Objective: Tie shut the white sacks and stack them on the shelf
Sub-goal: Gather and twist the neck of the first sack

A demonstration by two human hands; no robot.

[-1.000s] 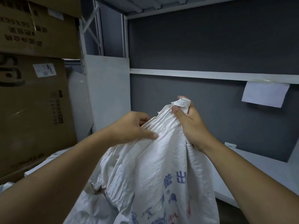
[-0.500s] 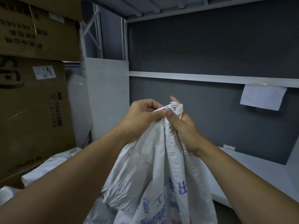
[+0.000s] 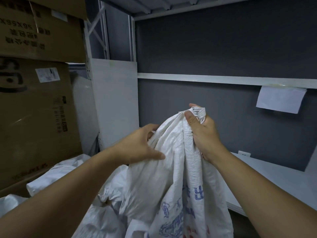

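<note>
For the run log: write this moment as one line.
step: tying | right hand: grips bunched top of white sack | left hand: grips fabric lower down | knot: none visible

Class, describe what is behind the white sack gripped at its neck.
Behind the printed sack: a grey wall and a white shelf board; other white sacks lie lower left. Anything directly behind it is covered.
</note>
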